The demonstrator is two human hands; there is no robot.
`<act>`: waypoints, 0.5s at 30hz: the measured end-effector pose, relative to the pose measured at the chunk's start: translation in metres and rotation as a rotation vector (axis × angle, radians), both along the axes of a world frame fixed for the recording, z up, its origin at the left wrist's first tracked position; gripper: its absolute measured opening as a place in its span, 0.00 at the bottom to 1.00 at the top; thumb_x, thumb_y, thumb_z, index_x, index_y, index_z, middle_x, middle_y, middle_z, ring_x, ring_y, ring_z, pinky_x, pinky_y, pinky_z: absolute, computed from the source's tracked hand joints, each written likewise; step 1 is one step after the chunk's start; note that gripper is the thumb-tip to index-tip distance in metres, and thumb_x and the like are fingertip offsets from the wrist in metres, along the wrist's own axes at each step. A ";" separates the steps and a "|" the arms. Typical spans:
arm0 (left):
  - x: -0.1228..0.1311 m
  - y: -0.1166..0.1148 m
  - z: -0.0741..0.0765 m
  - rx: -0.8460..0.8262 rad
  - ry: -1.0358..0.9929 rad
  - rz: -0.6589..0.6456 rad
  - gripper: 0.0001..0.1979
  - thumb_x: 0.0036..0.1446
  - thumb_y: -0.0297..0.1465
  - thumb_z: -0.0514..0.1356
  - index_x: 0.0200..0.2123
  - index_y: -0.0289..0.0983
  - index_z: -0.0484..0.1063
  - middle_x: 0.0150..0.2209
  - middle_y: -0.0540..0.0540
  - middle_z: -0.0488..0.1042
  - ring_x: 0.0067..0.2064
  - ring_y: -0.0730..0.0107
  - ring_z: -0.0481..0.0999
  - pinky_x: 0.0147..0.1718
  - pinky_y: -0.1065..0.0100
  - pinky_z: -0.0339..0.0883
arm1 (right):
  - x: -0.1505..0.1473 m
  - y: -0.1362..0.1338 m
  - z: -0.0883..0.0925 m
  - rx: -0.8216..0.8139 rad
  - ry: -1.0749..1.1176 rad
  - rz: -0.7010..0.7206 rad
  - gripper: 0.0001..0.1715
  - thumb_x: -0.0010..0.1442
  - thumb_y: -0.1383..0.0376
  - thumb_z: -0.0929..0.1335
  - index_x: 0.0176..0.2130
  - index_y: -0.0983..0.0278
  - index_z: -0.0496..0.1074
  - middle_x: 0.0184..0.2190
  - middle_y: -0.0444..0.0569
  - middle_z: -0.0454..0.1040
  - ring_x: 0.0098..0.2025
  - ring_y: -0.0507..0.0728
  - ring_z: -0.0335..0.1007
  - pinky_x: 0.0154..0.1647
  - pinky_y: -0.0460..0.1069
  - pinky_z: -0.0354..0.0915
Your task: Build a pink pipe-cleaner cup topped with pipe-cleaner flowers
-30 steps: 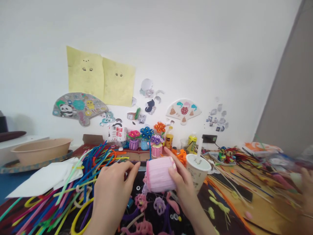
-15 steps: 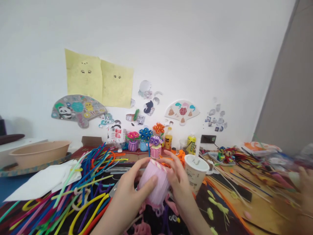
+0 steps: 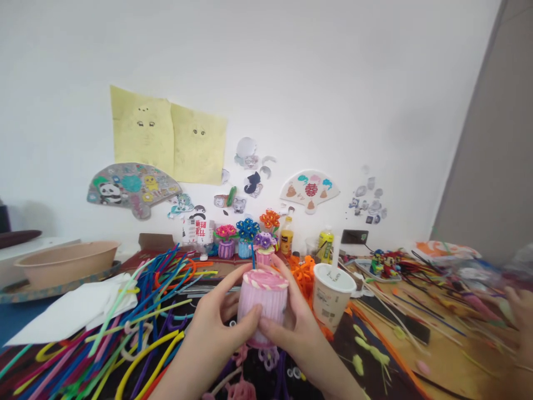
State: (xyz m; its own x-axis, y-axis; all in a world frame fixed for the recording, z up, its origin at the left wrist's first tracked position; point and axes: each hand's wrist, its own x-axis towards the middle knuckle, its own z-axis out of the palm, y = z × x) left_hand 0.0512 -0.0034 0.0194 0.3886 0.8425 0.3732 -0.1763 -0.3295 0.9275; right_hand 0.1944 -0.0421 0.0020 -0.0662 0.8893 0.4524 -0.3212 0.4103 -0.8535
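A pink fuzzy pot point(image 3: 263, 303) made of pipe cleaners stands upright between both of my hands, its swirled pink top facing up. My left hand point(image 3: 216, 328) wraps its left side, thumb pressed on the front. My right hand point(image 3: 293, 325) wraps the right side, thumb meeting the left thumb low on the pot. Below the pot lie pink and purple pipe-cleaner flowers point(image 3: 270, 358) on a black mat point(image 3: 370, 355).
A heap of coloured pipe cleaners point(image 3: 137, 311) spreads at the left. A paper cup with a straw point(image 3: 332, 294) stands just right of my hands. Small flower pots point(image 3: 247, 239) and bottles point(image 3: 326, 244) line the wall. Another person's hand point(image 3: 520, 316) shows at the far right.
The pink pot lay on its side in my right hand; my left hand came in and took hold, and both hands turned it upright.
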 end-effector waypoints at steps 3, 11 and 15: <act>0.000 0.000 0.000 -0.016 0.013 0.000 0.35 0.43 0.31 0.65 0.55 0.29 0.60 0.49 0.34 0.76 0.46 0.55 0.78 0.46 0.61 0.73 | 0.002 -0.001 -0.003 0.022 -0.046 0.011 0.52 0.55 0.63 0.73 0.67 0.55 0.41 0.66 0.53 0.53 0.65 0.60 0.55 0.64 0.58 0.53; 0.001 0.000 0.001 -0.055 0.040 -0.007 0.38 0.44 0.32 0.64 0.58 0.26 0.57 0.51 0.32 0.73 0.45 0.57 0.78 0.46 0.62 0.73 | 0.004 -0.001 -0.007 -0.001 -0.105 -0.006 0.51 0.59 0.63 0.70 0.67 0.53 0.36 0.68 0.51 0.47 0.67 0.56 0.48 0.66 0.56 0.46; -0.003 -0.002 -0.001 -0.087 0.015 -0.048 0.35 0.50 0.35 0.63 0.59 0.30 0.57 0.55 0.36 0.71 0.50 0.58 0.75 0.49 0.61 0.71 | 0.004 0.001 -0.007 0.034 -0.049 0.029 0.48 0.59 0.61 0.70 0.67 0.54 0.39 0.67 0.52 0.50 0.66 0.57 0.50 0.65 0.56 0.49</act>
State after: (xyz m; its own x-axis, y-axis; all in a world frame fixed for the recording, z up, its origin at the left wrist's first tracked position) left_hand 0.0481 -0.0057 0.0188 0.4345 0.8518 0.2928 -0.1755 -0.2388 0.9551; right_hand 0.1983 -0.0408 -0.0047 -0.1141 0.8709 0.4780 -0.2916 0.4306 -0.8541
